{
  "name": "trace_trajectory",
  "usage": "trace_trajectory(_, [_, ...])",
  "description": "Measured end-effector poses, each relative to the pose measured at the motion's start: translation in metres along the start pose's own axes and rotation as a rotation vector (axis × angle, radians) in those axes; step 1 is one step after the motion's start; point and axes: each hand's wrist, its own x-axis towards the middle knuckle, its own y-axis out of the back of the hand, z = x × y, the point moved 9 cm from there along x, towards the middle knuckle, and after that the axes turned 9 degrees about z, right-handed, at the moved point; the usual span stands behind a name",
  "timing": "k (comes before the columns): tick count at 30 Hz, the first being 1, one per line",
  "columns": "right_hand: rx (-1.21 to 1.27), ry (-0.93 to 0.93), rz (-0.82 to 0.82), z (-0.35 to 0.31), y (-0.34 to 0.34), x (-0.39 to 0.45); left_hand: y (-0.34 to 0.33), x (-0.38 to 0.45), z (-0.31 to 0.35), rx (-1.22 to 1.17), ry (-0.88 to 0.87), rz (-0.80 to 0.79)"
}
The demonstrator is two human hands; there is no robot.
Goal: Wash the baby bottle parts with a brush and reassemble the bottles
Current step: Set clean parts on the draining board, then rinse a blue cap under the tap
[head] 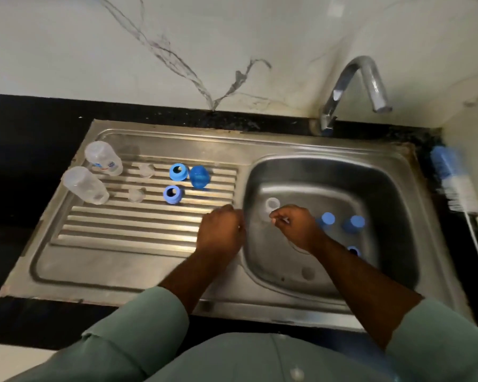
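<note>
Steel sink unit (138, 274) set into a dark bench (25, 128), ridged drainboard on the left, basin (392, 188) on the right, tap (353, 84) arching over the far corner.

On the drainboard: two clear bottle bodies (93, 172) mouth-down at the far left, just beside each other; two small clear teats (141, 183) to their right; then two blue collar rings (174, 183), one behind the other, and a translucent blue cap (199, 176) touching the farther ring.

In the basin: two more blue caps (341, 220) side by side to the right of the right wrist, a further blue ring (353, 250) half hidden behind the forearm, a clear part (271, 206) just beyond the fingers.

Left hand (221, 230) over the basin's left rim, fingers curled under; whether anything sits inside the fist, cannot tell. Right hand (293, 224) over the basin, thumb and fingers pinching a small pale object too blurred to name.

Blue-and-white bottle brush (453, 183) lying on the bench to the right of the sink, untouched.

Green sleeves (133, 334) at the bottom edge.
</note>
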Motion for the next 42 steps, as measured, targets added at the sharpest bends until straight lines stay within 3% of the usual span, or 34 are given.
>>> trace_trajectory(5, [-0.147,0.003,-0.143,0.058,0.042,-0.023,-0.076,0.006,0.097,-0.089,-0.047,-0.177])
trace_trajectory(9, [-0.05,-0.086,-0.083,0.113,0.083,-0.037,-0.144,0.011,0.144,-0.125,0.059,-0.343])
trace_trajectory(18, [-0.062,-0.303,0.051,0.209,0.116,-0.029,-0.216,0.061,0.191,-0.143,0.129,-0.3])
trace_trajectory(23, [-0.048,-0.307,0.054,0.229,0.109,-0.019,-0.264,0.086,0.181,-0.144,0.215,-0.431])
trace_trajectory(27, [-0.078,-0.248,0.039,0.223,0.107,-0.01,-0.281,0.091,0.169,-0.359,0.302,-0.414])
trace_trajectory(29, [-0.072,-0.197,0.065,0.213,0.112,0.0,-0.272,0.089,0.156,-0.536,0.437,-0.327])
trace_trajectory(33, [0.053,-0.139,0.184,0.178,0.129,0.038,-0.229,0.077,0.133,-1.165,0.851,-0.015])
trace_trajectory(35, [0.176,-0.145,0.258,0.152,0.142,0.069,-0.21,0.076,0.131,-1.468,1.002,0.046])
trace_trajectory(39, [0.187,-0.027,0.276,0.085,0.161,0.133,-0.19,0.09,0.134,-1.767,1.099,-0.006])
trace_trajectory(42, [0.037,0.125,0.188,0.055,0.154,0.159,-0.18,0.104,0.135,-1.756,1.056,-0.015])
